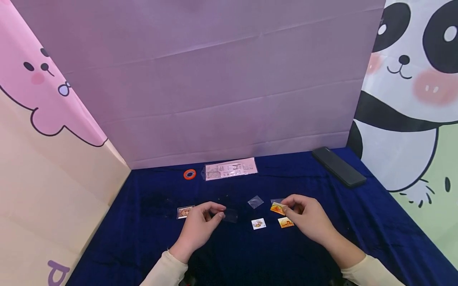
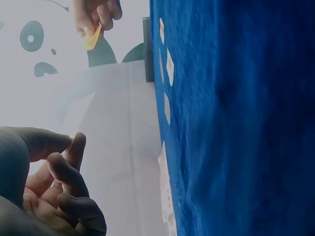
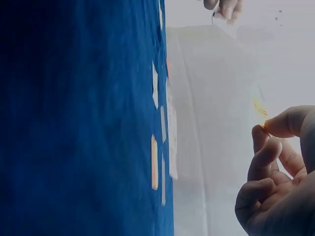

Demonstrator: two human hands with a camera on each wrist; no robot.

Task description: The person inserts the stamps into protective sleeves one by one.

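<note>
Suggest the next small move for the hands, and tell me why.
Probably bring the orange card over to the clear film. The right hand pinches the card, the left hand pinches the film, and the two are apart. The leftmost card seems to lie inside similar film, so pairing these looks sensible.

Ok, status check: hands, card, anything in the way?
Left hand pinching clear plastic piece. Right hand pinching yellow card above blue cloth. White card lying between hands; no obstruction seen.
</note>
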